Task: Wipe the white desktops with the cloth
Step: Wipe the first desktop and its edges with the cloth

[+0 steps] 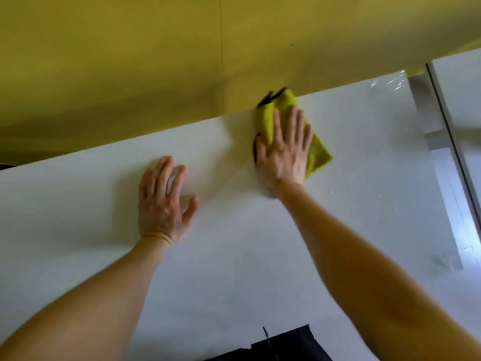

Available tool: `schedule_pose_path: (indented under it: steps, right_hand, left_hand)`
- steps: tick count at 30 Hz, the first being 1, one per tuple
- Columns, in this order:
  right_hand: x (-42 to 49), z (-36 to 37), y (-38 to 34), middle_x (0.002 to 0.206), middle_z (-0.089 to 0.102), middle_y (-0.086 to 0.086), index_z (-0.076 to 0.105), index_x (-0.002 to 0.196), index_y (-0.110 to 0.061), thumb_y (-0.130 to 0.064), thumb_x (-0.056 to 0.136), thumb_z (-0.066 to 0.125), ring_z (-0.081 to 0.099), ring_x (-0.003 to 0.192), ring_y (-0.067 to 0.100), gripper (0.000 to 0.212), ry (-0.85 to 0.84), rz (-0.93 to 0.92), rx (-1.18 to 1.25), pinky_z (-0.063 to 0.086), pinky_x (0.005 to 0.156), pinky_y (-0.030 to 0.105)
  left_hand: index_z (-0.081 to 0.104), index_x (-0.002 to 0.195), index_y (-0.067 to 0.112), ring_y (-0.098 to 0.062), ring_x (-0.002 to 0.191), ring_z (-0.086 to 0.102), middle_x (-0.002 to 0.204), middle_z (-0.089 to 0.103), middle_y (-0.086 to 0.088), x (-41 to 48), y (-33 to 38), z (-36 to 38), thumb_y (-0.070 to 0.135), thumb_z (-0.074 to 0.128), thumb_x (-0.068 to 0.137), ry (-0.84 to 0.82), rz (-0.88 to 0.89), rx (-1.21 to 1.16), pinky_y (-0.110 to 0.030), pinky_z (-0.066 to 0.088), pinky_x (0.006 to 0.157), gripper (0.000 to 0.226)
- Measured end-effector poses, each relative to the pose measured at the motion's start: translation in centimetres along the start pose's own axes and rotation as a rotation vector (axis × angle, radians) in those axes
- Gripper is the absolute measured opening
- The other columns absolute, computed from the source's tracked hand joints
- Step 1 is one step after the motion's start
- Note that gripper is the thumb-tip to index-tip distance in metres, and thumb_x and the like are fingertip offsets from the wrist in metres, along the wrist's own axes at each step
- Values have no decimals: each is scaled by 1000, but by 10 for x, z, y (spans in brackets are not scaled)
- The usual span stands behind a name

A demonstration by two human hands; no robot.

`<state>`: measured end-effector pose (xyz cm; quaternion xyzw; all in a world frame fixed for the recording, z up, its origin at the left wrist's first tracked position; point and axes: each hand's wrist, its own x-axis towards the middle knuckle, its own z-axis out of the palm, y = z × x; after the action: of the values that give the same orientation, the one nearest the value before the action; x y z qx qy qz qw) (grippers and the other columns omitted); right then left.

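Pressing cloth (320, 155) on white desktop (234, 256) below yellow wall (130, 61).

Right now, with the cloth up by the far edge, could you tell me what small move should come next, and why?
Probably slide the cloth rightward along the desk. The right hand presses it flat beside the yellow wall, the left hand braces flat, and droplets seem to sit on that side.

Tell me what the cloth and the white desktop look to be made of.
Cloth: yellow-green, matte, fuzzy, bunched in soft folds; probably microfibre or similar fabric. Desktop: white, smooth, slightly glossy, with pale reflections toward its right end; likely laminate or coated board, core not visible.
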<state>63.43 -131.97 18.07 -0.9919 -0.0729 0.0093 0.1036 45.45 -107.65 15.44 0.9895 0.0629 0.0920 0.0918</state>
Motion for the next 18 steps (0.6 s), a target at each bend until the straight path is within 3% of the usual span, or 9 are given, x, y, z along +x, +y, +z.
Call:
schedule_pose_path:
  steps: [3, 6, 10, 13, 15, 18]
  right_hand:
    - [-52, 15, -86, 179, 17, 14, 34, 169, -26, -54, 101, 52, 10, 167, 33, 76, -168, -494, 62, 9, 133, 56]
    - [-38, 10, -59, 179, 22, 7, 37, 168, -28, -50, 103, 52, 14, 167, 28, 70, -161, -636, 100, 14, 133, 51]
    - [21, -15, 64, 177, 28, 11, 42, 165, -22, -55, 105, 48, 19, 166, 33, 69, -20, -236, -28, 12, 133, 60]
    - [56, -40, 120, 176, 27, 17, 45, 155, -9, -62, 105, 43, 13, 167, 34, 73, -67, -233, -179, 6, 134, 61]
    - [57, -40, 110, 179, 19, 15, 40, 159, -7, -63, 106, 41, 9, 168, 31, 78, -83, -229, -120, 8, 134, 59]
    - [5, -14, 33, 179, 13, 20, 33, 167, -9, -57, 103, 46, 8, 167, 35, 81, -32, -113, -25, 8, 133, 60]
  left_hand:
    - [60, 149, 5, -43, 154, 43, 160, 50, -23, -2, -3, 5, 53, 56, 102, 34, -4, 17, -62, 32, 126, 66]
    - [60, 150, 6, -43, 154, 43, 160, 50, -23, -3, -3, 7, 53, 56, 102, 38, 0, 21, -63, 32, 126, 67]
    - [53, 158, 11, -40, 157, 40, 171, 40, -18, 0, -2, 3, 49, 59, 100, 32, 6, -5, -62, 31, 126, 70]
    - [55, 157, 10, -41, 157, 40, 172, 39, -17, -1, -2, 4, 47, 63, 98, 32, 6, -14, -62, 31, 126, 70]
    - [55, 157, 10, -40, 157, 40, 172, 38, -17, -1, -2, 4, 48, 62, 99, 25, 2, -2, -61, 30, 127, 69]
    - [54, 157, 11, -40, 157, 40, 172, 39, -17, -1, -1, 3, 52, 56, 101, 27, 14, 10, -61, 31, 126, 70]
